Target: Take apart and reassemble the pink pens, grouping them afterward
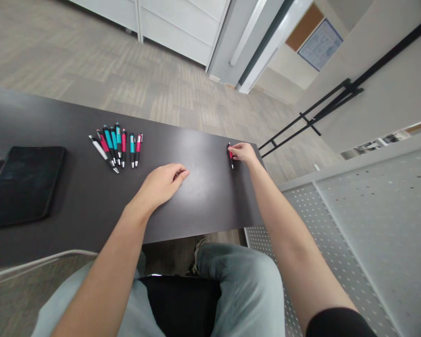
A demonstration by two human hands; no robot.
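At the right end of the dark table, my right hand [243, 152] pinches a red and black pen [230, 153] between thumb and fingers. The pen's silver tip points toward me and is at or close to the tabletop. My left hand [164, 184] rests on the middle of the table, its fingers curled together with nothing visible in them. To its upper left lie several pens: a white one [98, 146], teal ones including one nearby [132, 149], and red ones including the rightmost [138, 149]. Some of them overlap or touch in a fan.
A black tablet-like slab [24, 182] lies on the left of the table [196, 210]. A white cable [66, 253] runs along the near left edge. Beyond are white cabinets [178, 28]; a perforated grey panel [365, 210] stands at the right.
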